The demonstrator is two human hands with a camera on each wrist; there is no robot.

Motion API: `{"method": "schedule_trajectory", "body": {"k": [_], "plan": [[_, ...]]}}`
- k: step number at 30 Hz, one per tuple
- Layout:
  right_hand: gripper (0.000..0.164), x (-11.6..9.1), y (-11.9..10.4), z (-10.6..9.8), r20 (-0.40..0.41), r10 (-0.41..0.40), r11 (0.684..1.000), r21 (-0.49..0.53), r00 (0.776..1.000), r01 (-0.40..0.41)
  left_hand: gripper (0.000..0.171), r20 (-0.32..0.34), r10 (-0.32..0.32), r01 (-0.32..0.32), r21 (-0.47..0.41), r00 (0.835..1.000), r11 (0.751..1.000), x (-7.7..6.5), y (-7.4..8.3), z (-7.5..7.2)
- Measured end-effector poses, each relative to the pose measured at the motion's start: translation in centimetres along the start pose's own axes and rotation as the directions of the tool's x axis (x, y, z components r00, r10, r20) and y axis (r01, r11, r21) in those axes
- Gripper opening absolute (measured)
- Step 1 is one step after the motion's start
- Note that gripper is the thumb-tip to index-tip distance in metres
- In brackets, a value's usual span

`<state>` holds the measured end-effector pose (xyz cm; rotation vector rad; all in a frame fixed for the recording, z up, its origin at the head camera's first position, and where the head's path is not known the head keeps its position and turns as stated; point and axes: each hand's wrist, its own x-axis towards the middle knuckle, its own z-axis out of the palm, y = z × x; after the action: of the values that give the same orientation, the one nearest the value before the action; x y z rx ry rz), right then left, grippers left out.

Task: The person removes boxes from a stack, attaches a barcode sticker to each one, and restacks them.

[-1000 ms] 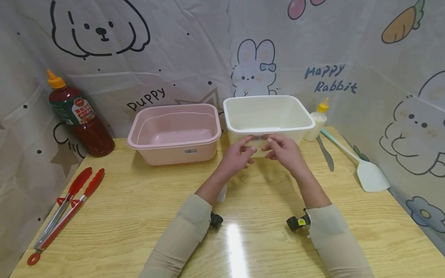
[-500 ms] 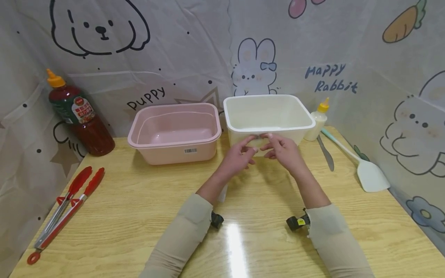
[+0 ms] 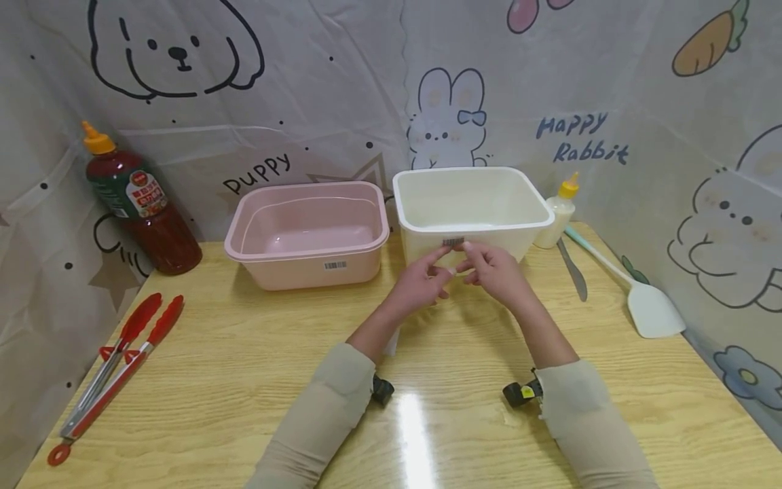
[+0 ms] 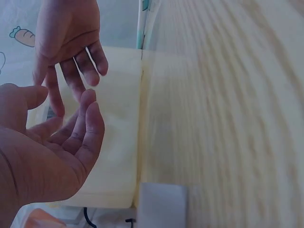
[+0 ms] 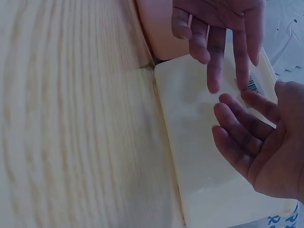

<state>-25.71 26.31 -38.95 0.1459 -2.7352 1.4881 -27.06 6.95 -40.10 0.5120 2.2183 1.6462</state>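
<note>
A white plastic bin stands at the back of the table, a small barcode sticker on its front wall. Just before that wall my left hand and right hand face each other, fingertips close together. Both index fingertips are near the sticker's lower edge; whether they touch the wall I cannot tell. In the left wrist view the fingers of the left hand bend loosely, palm visible, holding nothing. The right wrist view shows the right hand equally relaxed, with nothing seen in it.
Left of the white bin is a pink bin. A red sauce bottle and red-handled tongs are at far left. At right are a yellow-capped squeeze bottle, a spreader and a white spatula. A white slip lies by the left wrist.
Both hands have drawn slightly down and toward me, away from the sticker, which now shows more fully. The bins and other objects have stayed in place.
</note>
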Motion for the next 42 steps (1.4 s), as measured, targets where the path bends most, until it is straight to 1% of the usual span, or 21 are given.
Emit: {"method": "schedule_trajectory", "body": {"k": [2, 6, 10, 12, 15, 22, 25, 29, 33, 36, 39, 42], "plan": [[0.063, 0.0, -0.1, 0.1, 0.003, -0.002, 1.000, 0.007, 1.000, 0.002, 0.056, 0.002, -0.005, 0.005, 0.002, 1.000, 1.000, -0.1, 0.3, 0.0], [0.065, -0.2, -0.5, -0.1, -0.027, -0.009, 1.000, 0.028, 1.000, 0.010, 0.055, -0.024, 0.001, -0.001, 0.003, 1.000, 1.000, -0.3, 0.9, -0.2], [0.067, -0.4, -0.8, -0.4, -0.053, -0.013, 1.000, -0.005, 0.998, 0.013, 0.055, -0.053, 0.004, -0.004, -0.012, 0.999, 1.000, -0.5, 1.0, -0.7], [0.066, -0.5, -0.9, -0.5, -0.063, -0.017, 0.999, -0.029, 0.998, 0.016, 0.055, -0.057, 0.008, -0.008, -0.016, 0.998, 1.000, -0.6, 0.9, -0.8], [0.065, -0.5, -0.8, -0.7, -0.067, -0.017, 0.999, -0.046, 0.998, 0.013, 0.055, -0.050, 0.015, -0.016, -0.016, 0.999, 1.000, -0.5, 0.7, -0.7], [0.061, -0.4, -0.6, -0.7, -0.070, -0.021, 0.998, -0.061, 0.997, 0.017, 0.055, -0.044, 0.009, -0.010, -0.021, 0.999, 1.000, 0.3, 0.7, 0.4], [0.062, -0.5, -0.6, -0.9, -0.075, -0.022, 0.997, -0.071, 0.997, 0.017, 0.055, -0.035, 0.016, -0.017, -0.026, 0.999, 1.000, 0.3, 1.0, 0.5], [0.062, -0.4, -0.8, -0.8, -0.074, -0.031, 0.998, -0.056, 0.997, 0.027, 0.054, -0.036, 0.029, -0.029, -0.008, 0.999, 1.000, 0.2, 1.2, 0.2], [0.062, -0.2, -1.0, -0.6, -0.071, -0.044, 0.998, -0.046, 0.997, 0.040, 0.053, -0.044, 0.035, -0.035, -0.006, 0.998, 0.999, 0.1, 0.9, -0.3], [0.061, -0.3, -1.0, -0.6, -0.088, -0.038, 0.998, -0.047, 0.995, 0.034, 0.052, -0.058, 0.023, -0.023, 0.001, 0.998, 1.000, 0.0, 0.6, -0.6], [0.057, -0.4, -0.8, -0.6, -0.121, -0.025, 0.998, -0.058, 0.992, 0.018, 0.053, -0.058, 0.020, -0.018, 0.021, 0.998, 1.000, -0.1, 0.3, -0.6], [0.053, -0.5, -0.5, -0.3, -0.130, -0.019, 0.998, -0.065, 0.991, 0.011, 0.053, -0.043, 0.011, -0.009, 0.031, 0.999, 0.999, -0.1, 0.1, -0.3]]}}
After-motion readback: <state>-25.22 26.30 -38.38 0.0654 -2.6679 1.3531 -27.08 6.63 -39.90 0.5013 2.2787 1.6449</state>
